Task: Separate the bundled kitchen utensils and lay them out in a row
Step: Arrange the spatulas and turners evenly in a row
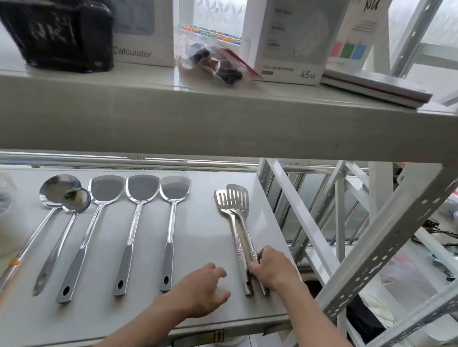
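Hands point(270, 269) on slotted spatulas point(235, 200); "45w" box point(292, 29).

Silver slotted spatulas point(232, 200); orange bands on ladle handle point(6, 274).

Two slotted turners point(234, 203) are gripped at their handles by the right hand point(273, 268); the left hand point(200, 287) is held open just left of that grip.
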